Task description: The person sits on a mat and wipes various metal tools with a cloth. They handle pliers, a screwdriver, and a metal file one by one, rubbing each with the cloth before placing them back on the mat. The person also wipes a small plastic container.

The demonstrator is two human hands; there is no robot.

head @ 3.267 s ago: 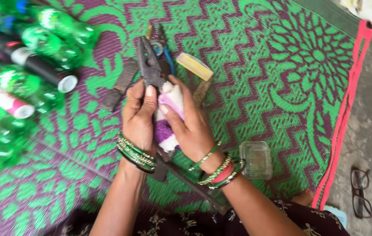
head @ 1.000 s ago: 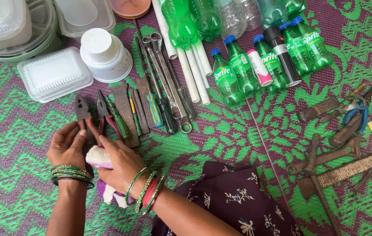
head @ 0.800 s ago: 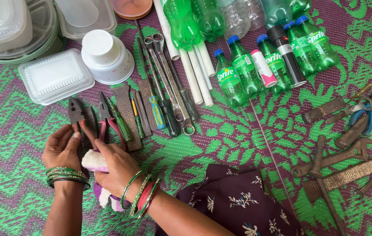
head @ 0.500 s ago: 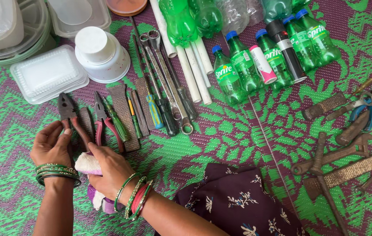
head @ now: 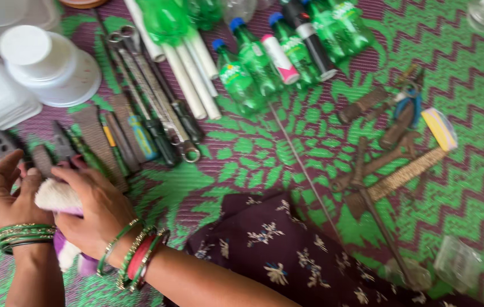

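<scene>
Low in the left of the frame, the person's left hand [head: 8, 196] and right hand [head: 97, 210] meet over a white and purple cloth [head: 60, 199] on the green and purple mat [head: 469, 85]; the right fingers close around the cloth, the left fingers curl beside it at dark pliers [head: 5, 142]. Screwdrivers, spanners and green bottles [head: 242, 68] lie in rows above.

A single head-worn camera looks steeply down from above onto the green-and-purple woven plastic mat [head: 321, 113] on the floor, close enough that the person's two forearms enter from the bottom edge. The view faces away from the person's body, tilted slightly, and is motion-blurred. No second view exists.
</scene>
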